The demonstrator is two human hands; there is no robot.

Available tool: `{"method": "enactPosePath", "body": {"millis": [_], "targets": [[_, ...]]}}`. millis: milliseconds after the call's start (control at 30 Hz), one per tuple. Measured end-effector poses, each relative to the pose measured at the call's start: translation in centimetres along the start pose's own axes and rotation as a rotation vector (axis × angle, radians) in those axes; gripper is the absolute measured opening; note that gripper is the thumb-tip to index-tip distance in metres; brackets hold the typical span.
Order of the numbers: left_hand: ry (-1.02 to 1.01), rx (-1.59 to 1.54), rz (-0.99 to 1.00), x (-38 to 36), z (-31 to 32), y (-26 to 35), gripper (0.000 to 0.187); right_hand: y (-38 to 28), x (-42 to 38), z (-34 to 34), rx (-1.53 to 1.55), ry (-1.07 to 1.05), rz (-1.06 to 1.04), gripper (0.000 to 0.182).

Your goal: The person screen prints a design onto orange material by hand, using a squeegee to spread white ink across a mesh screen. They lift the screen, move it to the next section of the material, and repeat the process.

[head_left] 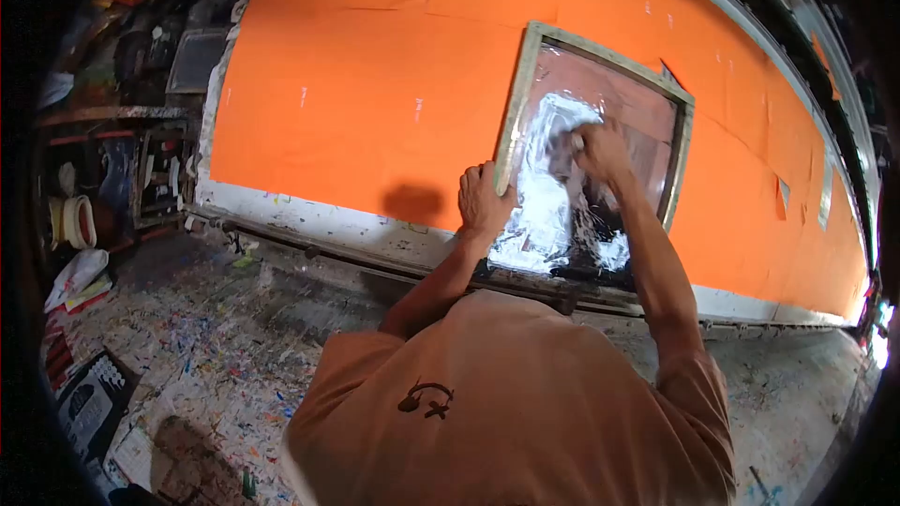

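Observation:
A wooden-framed printing screen (684, 145) lies tilted on orange fabric (347, 84). Wet white ink or paint (539, 211) is smeared over the left and lower part of its mesh, with dark streaks at the bottom. My left hand (485, 199) is closed around the frame's left side rail, near its lower end. Over the middle of the mesh is my right hand (602, 152), its fingers curled in. A dark, blurred shape shows beside those fingers; what they hold cannot be made out.
The fabric covers a long table with a pale, stained edge (375, 228) and bears small white marks. At left stand cluttered shelves and a roll of tape (80, 222). Paint-spattered floor (216, 319) and a black printed bag (94, 403) are at lower left.

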State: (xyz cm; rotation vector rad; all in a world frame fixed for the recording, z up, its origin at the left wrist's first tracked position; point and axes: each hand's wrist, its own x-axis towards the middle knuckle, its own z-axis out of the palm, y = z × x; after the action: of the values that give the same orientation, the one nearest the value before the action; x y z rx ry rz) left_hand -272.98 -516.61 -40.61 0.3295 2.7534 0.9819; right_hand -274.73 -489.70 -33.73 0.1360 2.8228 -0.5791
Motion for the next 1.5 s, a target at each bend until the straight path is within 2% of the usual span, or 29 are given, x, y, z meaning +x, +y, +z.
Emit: {"method": "enactPosePath", "body": {"millis": [67,133,200,233,267,300,333,367,400,467,533,600,633,700,767,833,900,933,967,1033,1167,1200,1233,1267,1300,1367,1400,1433,1500], "targets": [[-0.03,-0.07,0.005,0.1,-0.7,0.9,0.046,-0.8,0.4,1.9,-0.03,0.256,0.056,0.039],[-0.128,-0.186,-0.182,0.3,-1.2,1.6,0.048,-2.2,-2.0,6.8,-0.12,0.485,0.03,0.041],[-0.094,-0.176,-0.171,0.5,-0.5,1.1,0.049,-3.5,-6.8,9.2,-0.081,0.514,-0.043,0.051],[-0.068,-0.168,-0.177,0.5,-0.1,0.9,0.05,-4.4,-10.0,8.1,-0.003,0.423,-0.022,0.051],[-0.062,-0.245,-0.187,0.7,-0.2,1.0,0.051,-3.9,-12.6,8.3,0.042,0.379,0.021,0.048],[-0.083,-0.284,-0.251,0.8,-0.4,1.4,0.048,-2.5,-15.1,8.1,0.092,0.439,0.113,0.045],[-0.079,-0.245,-0.214,0.7,-1.1,2.0,0.046,-0.8,-17.4,7.5,0.14,0.501,0.209,0.042],[-0.076,-0.209,-0.171,0.6,-1.8,2.8,0.044,0.5,-19.4,6.1,0.184,0.561,0.43,0.034],[-0.027,-0.204,-0.13,0.5,-1.3,2.8,0.042,2.0,-20.7,5.8,0.775,0.951,0.479,0.023],[0.103,-0.255,-0.031,0.4,1.2,1.6,0.041,13.6,-25.8,12.4,1.068,0.883,0.597,0.019],[0.1,-0.274,-0.041,0.3,5.7,3.4,0.042,16.8,-28.4,10.1,1.199,0.806,0.815,0.025],[0.044,-0.27,-0.109,-0.4,8.0,5.5,0.048,20.8,-29.4,10.0,1.203,0.871,0.696,0.025],[0.037,-0.266,-0.106,-1.5,9.4,7.2,0.048,21.9,-29.8,8.6,1.205,0.875,0.704,0.025],[0.037,-0.148,-0.113,-2.2,12.3,12.2,0.051,25.4,-31.0,4.5,0.983,0.838,0.802,0.024],[0.056,-0.187,-0.081,-3.4,10.6,11.5,0.049,23.3,-31.7,4.1,1.013,0.83,0.825,0.021],[0.084,-0.243,-0.048,-5.9,14.5,16.0,0.045,30.1,-35.7,4.5,1.058,0.797,0.87,0.017],[0.063,-0.188,-0.043,-7.0,14.2,14.3,0.043,29.8,-37.5,8.2,1.247,0.898,0.768,0.025],[0.085,-0.069,0.026,-7.1,14.8,13.3,0.044,29.4,-38.1,9.3,1.34,0.943,0.77,0.048],[0.11,0.046,0.1,-6.9,15.1,12.8,0.044,29.1,-38.2,9.4,1.342,0.925,0.777,0.048],[0.107,0.106,0.061,-7.1,15.6,12.5,0.046,28.9,-38.1,9.2,1.186,0.842,0.765,0.062],[0.135,0.163,0.081,-7.1,16.0,12.8,0.046,26.7,-37.4,8.1,1.083,0.792,0.81,0.054],[0.141,0.15,0.088,-7.4,15.8,12.9,0.045,27.7,-37.6,11.2,0.523,0.8,0.704,0.047],[0.14,0.143,0.075,-7.7,15.8,12.9,0.045,26.3,-36.6,10.2,-0.029,0.768,0.565,0.041],[0.122,0.13,0.063,-8.0,15.6,12.7,0.044,24.0,-36.0,9.8,0.104,0.695,0.613,0.032],[0.111,0.111,0.058,-7.9,15.7,12.8,0.043,18.3,-33.5,6.4,0.23,0.629,0.657,0.024],[0.112,0.104,0.057,-7.9,15.6,12.9,0.042,16.2,-27.7,6.4,0.408,0.536,0.351,0.016],[0.095,0.053,0.065,-8.1,15.6,13.0,0.042,15.5,-24.1,3.3,0.166,0.324,0.173,0.025],[0.084,0.002,0.074,-8.1,15.6,12.9,0.042,16.2,-20.0,2.3,0.221,0.322,0.008,0.026],[0.079,0.016,0.057,-7.9,15.9,12.9,0.044,16.6,-12.2,-1.0,0.063,0.245,-0.132,0.03]]}}
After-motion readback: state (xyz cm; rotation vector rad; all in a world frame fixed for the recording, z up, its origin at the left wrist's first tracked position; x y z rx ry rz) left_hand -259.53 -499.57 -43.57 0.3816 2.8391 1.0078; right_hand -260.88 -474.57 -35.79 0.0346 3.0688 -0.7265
